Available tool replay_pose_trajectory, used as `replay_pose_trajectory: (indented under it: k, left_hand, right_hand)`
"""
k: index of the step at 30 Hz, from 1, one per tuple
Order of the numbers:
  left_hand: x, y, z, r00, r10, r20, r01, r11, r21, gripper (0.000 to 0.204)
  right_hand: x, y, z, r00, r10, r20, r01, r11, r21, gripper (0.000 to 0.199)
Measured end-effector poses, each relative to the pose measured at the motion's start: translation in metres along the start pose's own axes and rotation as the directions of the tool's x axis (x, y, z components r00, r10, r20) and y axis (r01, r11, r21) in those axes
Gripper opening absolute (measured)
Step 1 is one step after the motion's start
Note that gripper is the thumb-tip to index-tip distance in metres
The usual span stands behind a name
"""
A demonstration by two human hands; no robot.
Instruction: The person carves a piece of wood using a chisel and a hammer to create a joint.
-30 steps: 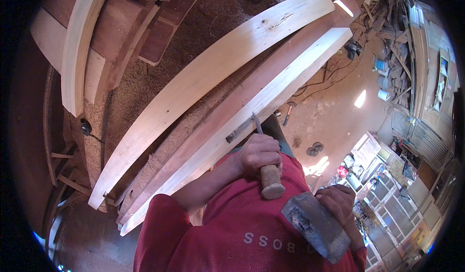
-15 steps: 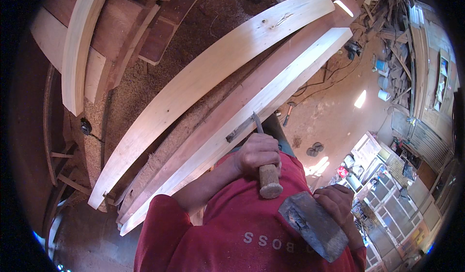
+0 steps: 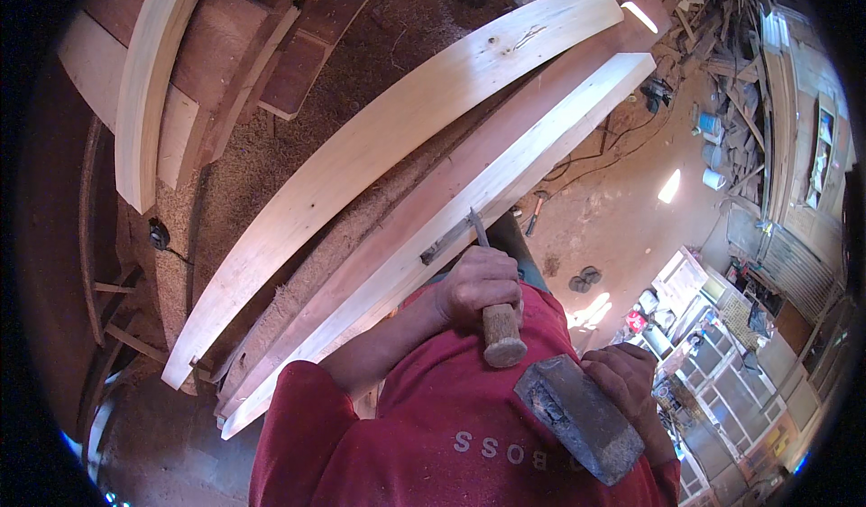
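Observation:
My left hand (image 3: 481, 286) is wrapped round a chisel (image 3: 503, 337), whose wooden handle end faces me. The chisel's blade rests at the right end of a narrow slot (image 3: 446, 242) cut in a long pale timber (image 3: 361, 295). Close to the handle's butt, but apart from it, is the dark, worn block head of a mallet (image 3: 586, 426). My right hand (image 3: 624, 382) is closed round that mallet; its handle is mostly hidden. Whether the head is wood or metal I cannot tell.
A wide curved plank (image 3: 388, 142) lies beyond the slotted timber, with a reddish board (image 3: 433, 182) between them. More curved pieces (image 3: 144, 101) stand at the far left. On the floor at the right lie a hammer (image 3: 536, 214), small buckets (image 3: 713, 155) and scrap wood (image 3: 722, 65).
The mallet head has shifted slightly up and left, nearer the chisel's butt. My left hand and the chisel stay almost where they were.

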State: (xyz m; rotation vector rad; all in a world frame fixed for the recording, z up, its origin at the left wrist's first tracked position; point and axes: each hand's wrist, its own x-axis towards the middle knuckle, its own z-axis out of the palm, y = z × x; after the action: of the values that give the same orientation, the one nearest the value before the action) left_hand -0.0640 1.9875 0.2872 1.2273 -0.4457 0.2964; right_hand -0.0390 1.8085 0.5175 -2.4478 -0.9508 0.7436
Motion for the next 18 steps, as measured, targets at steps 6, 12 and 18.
replay_pose_trajectory:
  k: [6,12,18]
  left_hand:
    - [0.004,0.002,-0.003,0.998,-0.012,0.062,0.013,1.0,-0.004,0.022]
    - [-0.001,-0.001,0.002,1.0,-0.01,-0.017,0.011,0.999,0.043,0.027]
    - [-0.003,-0.002,0.0,0.999,-0.01,-0.036,0.01,1.0,-0.006,0.026]
  right_hand:
    - [0.001,-0.001,-0.002,1.0,-0.013,0.025,0.014,1.0,-0.023,0.029]
    - [0.002,0.006,0.0,0.998,-0.051,0.032,0.052,0.999,-0.009,0.028]
    - [0.005,-0.004,-0.001,0.999,-0.028,0.019,0.029,0.999,-0.038,0.028]
